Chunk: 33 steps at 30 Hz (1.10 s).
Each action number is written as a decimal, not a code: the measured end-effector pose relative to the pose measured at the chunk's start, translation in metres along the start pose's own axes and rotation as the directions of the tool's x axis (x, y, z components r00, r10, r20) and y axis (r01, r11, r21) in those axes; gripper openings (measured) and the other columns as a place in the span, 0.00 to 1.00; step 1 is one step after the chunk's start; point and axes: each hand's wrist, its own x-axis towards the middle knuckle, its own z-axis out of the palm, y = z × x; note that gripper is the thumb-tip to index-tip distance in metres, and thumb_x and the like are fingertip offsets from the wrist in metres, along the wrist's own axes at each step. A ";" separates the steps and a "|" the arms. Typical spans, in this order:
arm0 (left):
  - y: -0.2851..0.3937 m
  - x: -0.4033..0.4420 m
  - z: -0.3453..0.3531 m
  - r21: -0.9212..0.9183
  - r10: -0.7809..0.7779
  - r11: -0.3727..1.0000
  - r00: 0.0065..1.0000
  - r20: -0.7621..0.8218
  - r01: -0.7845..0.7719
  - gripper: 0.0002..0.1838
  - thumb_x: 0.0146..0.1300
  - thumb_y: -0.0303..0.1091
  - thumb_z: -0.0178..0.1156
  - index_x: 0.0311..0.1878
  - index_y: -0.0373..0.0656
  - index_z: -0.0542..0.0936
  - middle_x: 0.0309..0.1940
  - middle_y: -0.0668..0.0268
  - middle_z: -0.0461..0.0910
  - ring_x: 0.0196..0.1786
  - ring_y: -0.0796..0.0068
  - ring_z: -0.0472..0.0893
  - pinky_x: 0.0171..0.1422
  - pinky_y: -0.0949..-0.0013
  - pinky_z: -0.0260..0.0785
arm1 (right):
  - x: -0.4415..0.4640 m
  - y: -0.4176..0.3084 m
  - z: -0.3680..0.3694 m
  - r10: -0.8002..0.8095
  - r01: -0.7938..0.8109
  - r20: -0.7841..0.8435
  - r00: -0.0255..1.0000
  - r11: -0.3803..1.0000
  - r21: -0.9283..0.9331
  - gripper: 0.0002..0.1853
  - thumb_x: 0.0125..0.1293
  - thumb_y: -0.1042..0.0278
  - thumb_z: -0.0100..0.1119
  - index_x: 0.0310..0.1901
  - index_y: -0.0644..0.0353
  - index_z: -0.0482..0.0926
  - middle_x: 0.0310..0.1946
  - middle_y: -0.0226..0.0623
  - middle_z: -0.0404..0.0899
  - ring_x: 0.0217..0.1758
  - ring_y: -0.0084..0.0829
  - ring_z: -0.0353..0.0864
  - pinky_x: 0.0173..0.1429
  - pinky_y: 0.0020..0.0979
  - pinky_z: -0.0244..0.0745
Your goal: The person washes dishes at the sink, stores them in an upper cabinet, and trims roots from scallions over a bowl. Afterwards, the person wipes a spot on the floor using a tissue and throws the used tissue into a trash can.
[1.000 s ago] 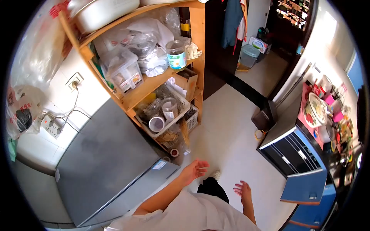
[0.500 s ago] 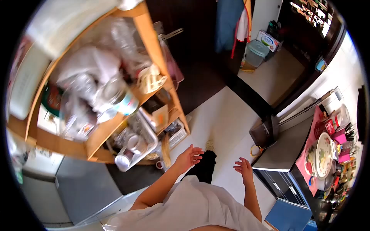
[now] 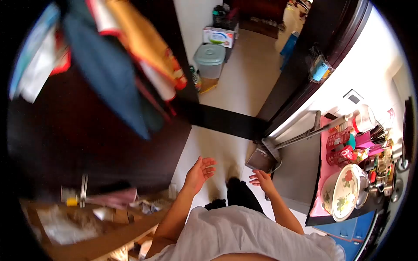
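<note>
My left hand [image 3: 199, 174] hangs in the air over the pale floor with its fingers apart and nothing in it. My right hand [image 3: 261, 180] is also raised in front of me, fingers loosely spread, holding nothing. Nearest to the right hand is a dustpan [image 3: 261, 160] with a long handle, standing upright against the grey cabinet side; the hand does not touch it. Past my feet, a dark threshold strip [image 3: 228, 120] crosses the floor at the doorway.
A dark door [image 3: 109, 161] hung with cloths and aprons [image 3: 104, 65] stands at the left, above a wooden shelf [image 3: 109, 235]. At the right, a counter holds a floral basin [image 3: 346, 191]. Beyond the threshold sit a lidded plastic bin [image 3: 210, 61] and a box [image 3: 218, 37].
My view has turned right and moved toward the doorway. The shelf has slid to the lower left, and the door with its cloths is closer. Both hands stay empty.
</note>
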 end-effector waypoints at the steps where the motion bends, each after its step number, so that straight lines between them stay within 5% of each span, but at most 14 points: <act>1: 0.010 0.026 0.004 0.015 -0.019 1.000 1.000 0.013 0.019 0.22 0.66 0.52 0.42 0.50 0.43 0.72 0.46 0.64 0.74 0.42 0.75 0.74 0.50 0.71 0.65 | 0.020 -0.009 -0.003 0.029 -0.029 -0.001 1.000 1.000 -0.001 0.21 0.68 0.53 0.42 0.54 0.61 0.67 0.39 0.38 0.77 0.34 0.27 0.79 0.39 0.24 0.72; 7: 0.058 0.173 0.023 -0.073 -0.120 0.991 0.991 -0.061 0.115 0.24 0.66 0.53 0.42 0.50 0.41 0.72 0.47 0.62 0.74 0.42 0.72 0.74 0.49 0.69 0.66 | 0.201 -0.076 -0.032 0.043 -0.044 0.021 0.999 0.996 0.071 0.24 0.64 0.50 0.48 0.52 0.62 0.67 0.36 0.39 0.77 0.32 0.27 0.79 0.36 0.25 0.73; 12: 0.146 0.286 0.052 -0.116 0.005 0.993 0.999 -0.035 -0.009 0.24 0.65 0.53 0.42 0.49 0.42 0.73 0.45 0.62 0.76 0.43 0.71 0.74 0.49 0.69 0.66 | 0.349 -0.201 -0.037 0.023 -0.023 0.005 1.000 0.992 0.121 0.18 0.65 0.53 0.48 0.48 0.58 0.70 0.34 0.38 0.78 0.30 0.27 0.79 0.35 0.26 0.74; 20: 0.265 0.474 0.036 -0.328 -0.010 0.944 0.991 -0.132 -0.034 0.23 0.64 0.53 0.44 0.44 0.43 0.76 0.41 0.63 0.78 0.40 0.69 0.76 0.42 0.65 0.70 | 0.565 -0.283 -0.074 -0.062 0.063 0.010 0.998 0.997 -0.035 0.21 0.64 0.50 0.48 0.49 0.59 0.70 0.34 0.39 0.77 0.28 0.26 0.77 0.31 0.25 0.73; 21: 0.268 0.506 0.024 -0.374 0.030 0.924 0.990 -0.139 -0.081 0.22 0.64 0.52 0.45 0.42 0.43 0.77 0.39 0.62 0.78 0.38 0.69 0.77 0.41 0.66 0.71 | 0.577 -0.283 -0.085 0.023 -0.023 -0.049 0.999 1.000 -0.002 0.21 0.63 0.51 0.48 0.48 0.59 0.70 0.34 0.39 0.77 0.27 0.26 0.76 0.30 0.25 0.73; 22: 0.293 0.536 0.029 -0.365 0.026 0.929 0.994 -0.107 -0.063 0.22 0.64 0.52 0.45 0.42 0.43 0.77 0.39 0.62 0.78 0.38 0.69 0.77 0.41 0.66 0.71 | 0.583 -0.295 -0.092 0.103 -0.100 -0.106 0.989 0.994 0.037 0.20 0.63 0.51 0.49 0.47 0.60 0.71 0.33 0.39 0.77 0.27 0.26 0.76 0.30 0.24 0.73; 23: 0.311 0.556 0.032 -0.371 0.044 0.925 0.994 -0.097 -0.077 0.22 0.65 0.52 0.44 0.42 0.42 0.77 0.39 0.62 0.79 0.38 0.69 0.77 0.41 0.67 0.71 | 0.599 -0.269 -0.117 -0.007 -0.010 -0.079 0.997 0.977 -0.213 0.19 0.63 0.52 0.49 0.46 0.60 0.71 0.32 0.38 0.77 0.26 0.26 0.76 0.28 0.24 0.72; 25: 0.346 0.603 0.046 -0.368 0.031 0.928 0.996 -0.085 -0.061 0.22 0.65 0.52 0.43 0.42 0.42 0.76 0.38 0.62 0.78 0.37 0.69 0.76 0.41 0.69 0.70 | 0.611 -0.286 -0.153 0.104 -0.130 -0.147 0.984 0.976 -0.176 0.17 0.62 0.55 0.49 0.43 0.61 0.72 0.31 0.37 0.77 0.25 0.26 0.76 0.25 0.23 0.71; 26: 0.367 0.628 0.058 -0.360 0.000 0.932 0.996 -0.085 -0.031 0.23 0.65 0.52 0.43 0.42 0.42 0.76 0.39 0.62 0.78 0.37 0.70 0.75 0.41 0.69 0.70 | 0.604 -0.305 -0.163 0.325 -0.302 -0.192 0.926 0.943 0.136 0.16 0.61 0.57 0.50 0.42 0.62 0.73 0.29 0.36 0.76 0.24 0.26 0.76 0.24 0.23 0.71; 27: 0.383 0.654 0.073 -0.273 0.001 0.962 0.996 -0.087 -0.025 0.23 0.65 0.53 0.43 0.43 0.42 0.76 0.38 0.63 0.77 0.36 0.70 0.75 0.40 0.70 0.69 | 0.612 -0.305 -0.184 0.329 -0.300 -0.210 0.921 0.941 0.159 0.16 0.61 0.57 0.50 0.42 0.62 0.73 0.29 0.36 0.76 0.24 0.26 0.76 0.24 0.23 0.71; 28: 0.398 0.681 0.085 -0.184 0.005 0.983 0.996 -0.091 -0.021 0.23 0.65 0.53 0.43 0.43 0.42 0.75 0.37 0.64 0.77 0.36 0.71 0.74 0.39 0.71 0.68 | 0.623 -0.276 -0.218 0.126 -0.152 -0.236 0.964 0.984 -0.093 0.15 0.60 0.60 0.51 0.42 0.62 0.73 0.29 0.36 0.76 0.23 0.26 0.76 0.23 0.23 0.70; 30: 0.430 0.737 0.128 0.065 0.037 0.997 0.999 -0.001 -0.036 0.25 0.64 0.55 0.43 0.48 0.41 0.72 0.41 0.63 0.74 0.41 0.71 0.72 0.43 0.71 0.65 | 0.629 -0.285 -0.240 -0.048 -0.027 -0.224 0.974 0.948 -0.319 0.13 0.59 0.62 0.52 0.42 0.62 0.73 0.28 0.36 0.76 0.23 0.26 0.75 0.22 0.23 0.70; 32: 0.435 0.823 0.133 0.026 -0.068 0.997 0.993 -0.097 0.071 0.25 0.66 0.54 0.40 0.50 0.40 0.70 0.44 0.62 0.73 0.42 0.68 0.72 0.46 0.69 0.63 | 0.623 -0.364 -0.254 0.161 -0.220 -0.445 0.881 0.972 -0.084 0.12 0.57 0.64 0.53 0.42 0.58 0.74 0.27 0.35 0.75 0.23 0.27 0.74 0.23 0.27 0.70; 33: 0.449 0.896 0.130 -0.019 -0.010 1.000 0.999 0.051 0.011 0.25 0.66 0.52 0.40 0.51 0.40 0.70 0.45 0.62 0.73 0.43 0.69 0.71 0.48 0.70 0.62 | 0.648 -0.379 -0.270 0.206 -0.262 -0.478 0.854 0.964 -0.052 0.11 0.58 0.64 0.52 0.41 0.59 0.74 0.27 0.35 0.76 0.24 0.27 0.74 0.25 0.27 0.70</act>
